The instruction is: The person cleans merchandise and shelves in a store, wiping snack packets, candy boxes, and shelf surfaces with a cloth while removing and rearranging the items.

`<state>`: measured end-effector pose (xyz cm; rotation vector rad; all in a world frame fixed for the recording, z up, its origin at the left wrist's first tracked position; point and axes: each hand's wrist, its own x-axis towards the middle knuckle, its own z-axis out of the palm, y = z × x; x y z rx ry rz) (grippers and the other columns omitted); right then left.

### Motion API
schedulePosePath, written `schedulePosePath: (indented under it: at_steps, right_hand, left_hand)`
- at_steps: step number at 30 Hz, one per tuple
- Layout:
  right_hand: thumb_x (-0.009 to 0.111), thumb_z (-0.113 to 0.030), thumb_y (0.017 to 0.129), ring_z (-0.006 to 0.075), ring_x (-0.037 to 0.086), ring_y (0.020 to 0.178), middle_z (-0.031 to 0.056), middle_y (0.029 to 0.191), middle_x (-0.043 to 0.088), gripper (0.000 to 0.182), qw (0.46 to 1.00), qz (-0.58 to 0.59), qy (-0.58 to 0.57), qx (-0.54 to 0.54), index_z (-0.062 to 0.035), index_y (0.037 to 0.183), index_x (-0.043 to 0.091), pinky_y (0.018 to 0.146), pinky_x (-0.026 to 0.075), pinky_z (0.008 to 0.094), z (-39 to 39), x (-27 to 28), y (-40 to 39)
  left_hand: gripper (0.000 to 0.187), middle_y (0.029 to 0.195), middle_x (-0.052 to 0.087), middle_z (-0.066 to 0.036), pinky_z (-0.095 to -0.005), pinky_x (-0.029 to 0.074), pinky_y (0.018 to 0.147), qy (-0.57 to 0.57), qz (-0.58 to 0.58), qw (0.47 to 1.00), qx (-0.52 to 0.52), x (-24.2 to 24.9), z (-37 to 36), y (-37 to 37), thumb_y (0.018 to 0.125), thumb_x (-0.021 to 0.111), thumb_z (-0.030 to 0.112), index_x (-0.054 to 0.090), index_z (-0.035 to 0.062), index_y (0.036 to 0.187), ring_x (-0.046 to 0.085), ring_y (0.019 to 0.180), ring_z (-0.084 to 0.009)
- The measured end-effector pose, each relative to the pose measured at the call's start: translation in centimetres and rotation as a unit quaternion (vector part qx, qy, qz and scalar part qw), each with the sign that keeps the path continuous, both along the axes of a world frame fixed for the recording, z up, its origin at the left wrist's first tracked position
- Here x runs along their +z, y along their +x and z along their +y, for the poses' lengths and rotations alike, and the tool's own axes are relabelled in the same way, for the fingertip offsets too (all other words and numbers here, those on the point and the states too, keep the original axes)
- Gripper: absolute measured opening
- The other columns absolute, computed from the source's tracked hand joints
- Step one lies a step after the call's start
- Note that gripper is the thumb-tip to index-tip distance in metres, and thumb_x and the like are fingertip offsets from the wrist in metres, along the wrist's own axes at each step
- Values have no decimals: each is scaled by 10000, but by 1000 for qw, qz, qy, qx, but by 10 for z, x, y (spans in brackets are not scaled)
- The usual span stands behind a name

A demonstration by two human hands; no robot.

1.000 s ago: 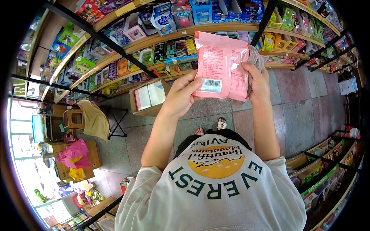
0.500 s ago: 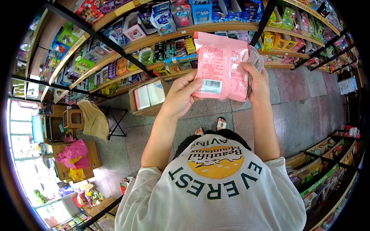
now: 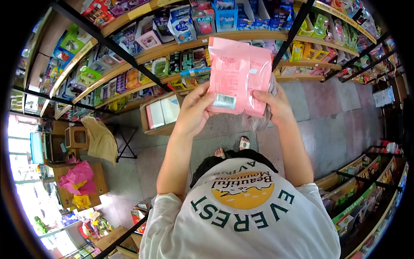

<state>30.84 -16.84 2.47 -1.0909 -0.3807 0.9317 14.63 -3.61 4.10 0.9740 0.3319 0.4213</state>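
Note:
A pink package (image 3: 235, 77) with small print and a white barcode label faces up in front of the shelves. My left hand (image 3: 195, 108) grips its lower left edge, thumb on the front near the barcode. At its lower right edge, my right hand (image 3: 278, 105) is closed with the thumb pressed on the front. A grey cloth (image 3: 272, 86) shows behind the package beside my right hand, mostly hidden, so I cannot tell its full shape.
Wooden shelves (image 3: 241, 36) of packaged goods curve across the top. An open carton (image 3: 161, 113) stands on the tiled floor at left. A folding stand with tan cloth (image 3: 100, 138) is farther left. Racks (image 3: 358, 203) stand at lower right.
The package and both hands have moved slightly left. My right thumb is lower on the package, and less of the grey cloth shows beside it.

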Motion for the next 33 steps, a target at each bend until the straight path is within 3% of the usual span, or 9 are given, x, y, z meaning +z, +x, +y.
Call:
schedulePosePath:
  at_steps: [4,7,10,19,25,27,28,31,33]
  right_hand:
    - [731,-39,590,199,548,937,110,1062,546,662,999,-45,25,4,14,1171,419,810,452,338,13,-5,1]
    - [754,-76,556,193,527,948,97,1073,539,709,985,-134,-104,-36,-26,1184,429,798,457,336,18,5,-3]
    - [781,-247,571,201,443,1094,77,1185,479,772,947,-321,4,-26,-28,1213,411,936,348,358,28,-13,19]
    - [757,-41,580,157,534,947,74,1043,557,632,984,-173,34,4,14,1131,451,813,442,307,41,-14,81]
    - [707,38,609,182,557,913,91,1040,548,595,985,-125,107,-49,19,1134,429,792,470,329,42,9,182]
    - [696,44,612,184,562,905,96,1020,557,582,986,-112,118,-38,26,1129,430,782,474,323,38,11,219]
    - [693,39,616,185,563,903,97,1012,561,577,985,-123,112,-44,29,1129,429,780,474,321,36,14,231]
    - [660,35,645,183,557,924,99,1041,549,555,981,-143,131,-19,29,1142,413,791,473,321,35,7,267]
    - [660,30,645,181,556,922,98,1043,548,554,983,-141,113,-14,30,1142,414,791,471,318,36,-13,286]
  left_hand:
    - [351,1011,571,-106,-283,492,719,-7,9,1000,13,-10,20,0,813,535,106,444,-36,1121,590,841,-165]
    - [272,899,615,-64,-272,468,688,280,167,945,36,8,25,12,730,653,110,577,-10,963,567,798,-121]
    - [303,876,621,-53,-287,458,727,301,94,945,87,-6,35,29,673,698,138,605,4,928,563,801,-131]
    - [271,792,632,-41,-249,468,646,302,132,944,33,18,60,110,724,682,155,609,3,937,581,709,-99]
    - [778,1256,379,-198,-364,329,958,538,129,832,40,123,139,212,688,713,292,285,-2,1267,390,1162,-272]
    - [703,1152,463,-191,-381,367,899,639,64,724,253,216,177,246,687,679,359,368,7,1210,469,1054,-297]
    - [518,1055,484,-200,-397,392,840,765,5,519,381,274,182,255,710,638,250,426,8,1115,486,974,-334]
    - [330,1039,478,-197,-406,393,829,812,-108,196,539,406,233,293,697,498,33,468,6,1024,453,984,-350]
    - [403,1074,490,-168,-391,370,883,819,-32,120,561,458,246,306,667,521,26,465,27,1066,445,1048,-320]
